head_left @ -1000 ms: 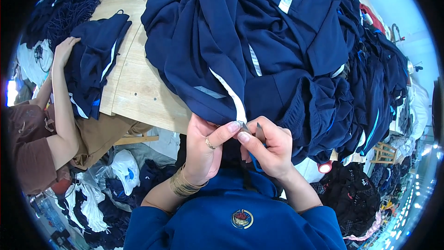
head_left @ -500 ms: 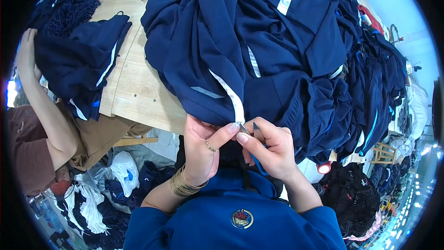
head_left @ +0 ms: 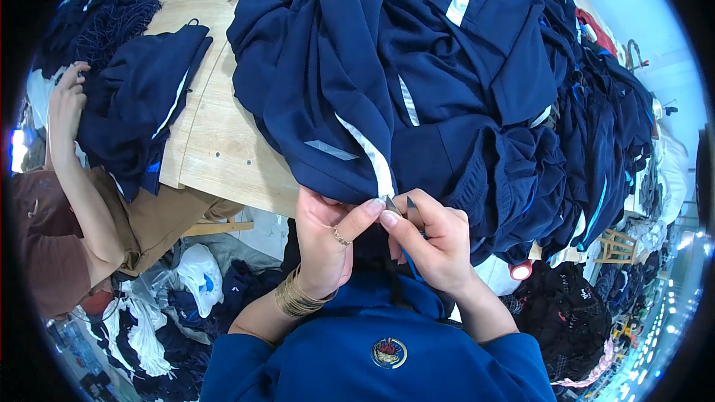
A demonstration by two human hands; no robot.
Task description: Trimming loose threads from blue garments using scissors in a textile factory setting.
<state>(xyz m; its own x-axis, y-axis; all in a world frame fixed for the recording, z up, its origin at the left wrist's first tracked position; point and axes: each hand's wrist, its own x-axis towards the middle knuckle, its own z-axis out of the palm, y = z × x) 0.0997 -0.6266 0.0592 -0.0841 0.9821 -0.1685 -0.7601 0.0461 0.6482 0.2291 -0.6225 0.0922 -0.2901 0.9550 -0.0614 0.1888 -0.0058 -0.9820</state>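
A navy garment (head_left: 339,115) with a white stripe (head_left: 369,150) hangs over the table's near edge. My left hand (head_left: 325,234) pinches its hem at the stripe's lower end, thumb on top. Close against that thumb, my right hand (head_left: 436,234) is closed around small thread snips (head_left: 392,206), whose pointed metal blades show between the fingers. A strip of blue handle appears below the palm. The snips' tip lies by the hem, partly hidden by my fingertips, so I cannot tell whether it touches a thread.
More navy garments (head_left: 588,134) are heaped on the right. A wooden table (head_left: 223,145) lies beneath. At left a co-worker's hand (head_left: 68,97) is by another navy garment (head_left: 138,89). White plastic bags (head_left: 199,275), dark cloth piles (head_left: 570,320) and a wooden stool (head_left: 618,244) stand below.
My hands stay almost in place; the snips' blades have turned slightly and show more. The co-worker's hand has shifted right and lost its raised hold on the garment's corner.
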